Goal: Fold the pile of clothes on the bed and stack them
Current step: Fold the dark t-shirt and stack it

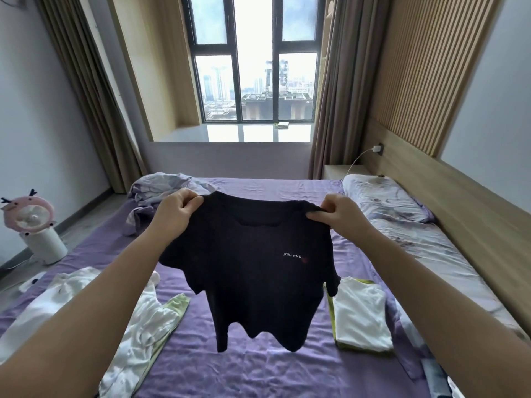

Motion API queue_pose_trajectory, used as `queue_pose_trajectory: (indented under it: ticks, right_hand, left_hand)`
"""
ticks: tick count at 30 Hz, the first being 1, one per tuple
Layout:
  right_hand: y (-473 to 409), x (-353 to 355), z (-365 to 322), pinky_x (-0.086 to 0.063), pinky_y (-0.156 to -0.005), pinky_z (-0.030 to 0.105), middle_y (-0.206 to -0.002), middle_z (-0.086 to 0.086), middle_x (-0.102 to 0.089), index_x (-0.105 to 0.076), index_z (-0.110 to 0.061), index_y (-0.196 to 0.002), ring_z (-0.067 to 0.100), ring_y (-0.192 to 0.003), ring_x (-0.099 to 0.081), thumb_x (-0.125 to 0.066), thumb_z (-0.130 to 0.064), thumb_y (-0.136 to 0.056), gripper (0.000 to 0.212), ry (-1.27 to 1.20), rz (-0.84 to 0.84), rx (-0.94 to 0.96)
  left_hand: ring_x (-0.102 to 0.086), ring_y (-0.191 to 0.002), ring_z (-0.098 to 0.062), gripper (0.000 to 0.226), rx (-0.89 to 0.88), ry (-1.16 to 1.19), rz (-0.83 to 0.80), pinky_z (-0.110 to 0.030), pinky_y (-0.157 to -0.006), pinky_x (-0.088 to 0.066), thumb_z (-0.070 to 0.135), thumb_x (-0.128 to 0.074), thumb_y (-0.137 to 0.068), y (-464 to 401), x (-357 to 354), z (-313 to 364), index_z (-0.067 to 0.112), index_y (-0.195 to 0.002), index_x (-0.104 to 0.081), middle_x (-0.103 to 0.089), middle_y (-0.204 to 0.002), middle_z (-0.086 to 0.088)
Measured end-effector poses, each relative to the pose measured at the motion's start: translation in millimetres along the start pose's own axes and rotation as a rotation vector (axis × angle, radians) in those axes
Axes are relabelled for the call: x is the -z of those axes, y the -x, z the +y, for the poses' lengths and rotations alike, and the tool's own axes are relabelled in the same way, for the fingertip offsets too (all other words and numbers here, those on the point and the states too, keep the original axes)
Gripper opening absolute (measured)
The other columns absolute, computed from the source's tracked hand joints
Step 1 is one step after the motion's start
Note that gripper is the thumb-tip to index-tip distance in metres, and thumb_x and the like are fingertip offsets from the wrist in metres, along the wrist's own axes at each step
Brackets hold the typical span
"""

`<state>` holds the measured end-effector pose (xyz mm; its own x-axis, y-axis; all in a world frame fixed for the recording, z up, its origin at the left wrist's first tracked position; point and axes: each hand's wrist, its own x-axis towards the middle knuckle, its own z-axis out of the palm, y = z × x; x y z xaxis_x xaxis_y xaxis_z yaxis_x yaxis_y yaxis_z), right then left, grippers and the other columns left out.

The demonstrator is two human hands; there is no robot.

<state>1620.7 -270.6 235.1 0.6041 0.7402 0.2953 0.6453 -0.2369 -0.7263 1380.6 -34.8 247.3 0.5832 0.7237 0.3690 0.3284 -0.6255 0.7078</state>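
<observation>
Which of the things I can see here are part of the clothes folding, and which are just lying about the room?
Part of the job:
- black T-shirt, held up by the left hand and right hand
- unfolded white clothes
- folded white garment
- bed

Just lying about:
- pink fan
- pillow
- crumpled blanket
- charger cable

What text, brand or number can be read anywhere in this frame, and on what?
"miu miu": small white letters on the chest of the black T-shirt, seen mirrored, beside a small reddish mark too blurred to make out.
No other text readable; the item on the windowsill is too small to tell.
</observation>
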Motion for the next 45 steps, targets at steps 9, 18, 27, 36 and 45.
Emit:
queue_pose_trajectory:
  ticks: [9, 18, 27, 36, 45]
  right_hand:
    - [11.5, -37.4, -46.3, -0.054, -0.06, 0.02, -0.072, 0.002, -0.07, -0.071, -0.01, -0.081, 0.011, -0.069, -0.068, -0.068, -0.011, -0.086, 0.006, -0.492, -0.292, -0.026]
    - [58.2, -88.4, -26.1, -0.051, -0.075, 0.024, -0.081, 0.003, -0.067, -0.066, -0.01, -0.091, 0.009, -0.073, -0.063, -0.067, 0.006, -0.082, 0.019, -0.686, -0.358, -0.14]
    - [70.1, -109.5, -21.5, -0.048, -0.054, 0.019, -0.068, -0.001, -0.063, -0.065, -0.015, -0.082, 0.008, -0.061, -0.058, -0.056, -0.011, -0.095, 0.017, -0.961, -0.167, -0.352]
    - [62.2, -110.8, -47.0, -0.052, -0.074, 0.019, -0.088, -0.003, -0.073, -0.075, -0.024, -0.083, 0.008, -0.083, -0.066, -0.064, -0.022, -0.088, 0.012, -0.783, -0.272, -0.157]
    - [39.6, -98.9, -46.6, -0.043, -0.071, 0.021, -0.072, -0.011, -0.066, -0.069, -0.02, -0.079, -0.004, -0.068, -0.06, -0.065, -0.017, -0.089, 0.011, -0.416, 0.007, -0.028]
  left_hand:
    - [-0.058, -0.071, 0.004, 0.043, -0.113, 0.256, -0.3, -0.013, -0.078, -0.046, 0.033, -0.076, -0.079, 29.1, -42.8, 53.8, 0.045, -0.115, -0.056, -0.063, -0.1, 0.01]
    - [-0.055, -0.076, -0.017, 0.011, 0.178, 0.624, -0.149, -0.035, -0.074, -0.045, 0.015, -0.061, -0.092, 51.1, -61.2, 31.9, 0.008, -0.085, -0.066, -0.063, -0.078, -0.007]
    - [-0.062, -0.06, -0.012, 0.027, 0.497, 0.933, -0.131, -0.025, -0.057, -0.053, 0.022, -0.047, -0.1, 64.0, -54.4, 11.5, 0.01, -0.081, -0.061, -0.067, -0.066, -0.002]
    - [-0.063, -0.053, -0.014, 0.03, 0.564, 1.139, -0.146, -0.023, -0.051, -0.053, 0.022, -0.045, -0.1, 64.0, -59.3, 24.3, 0.007, -0.079, -0.061, -0.066, -0.06, -0.005]
    - [-0.061, -0.068, -0.012, 0.013, 0.334, 0.801, -0.171, -0.02, -0.062, -0.051, 0.018, -0.056, -0.095, 59.6, -58.2, 21.1, 0.007, -0.092, -0.061, -0.066, -0.076, -0.002]
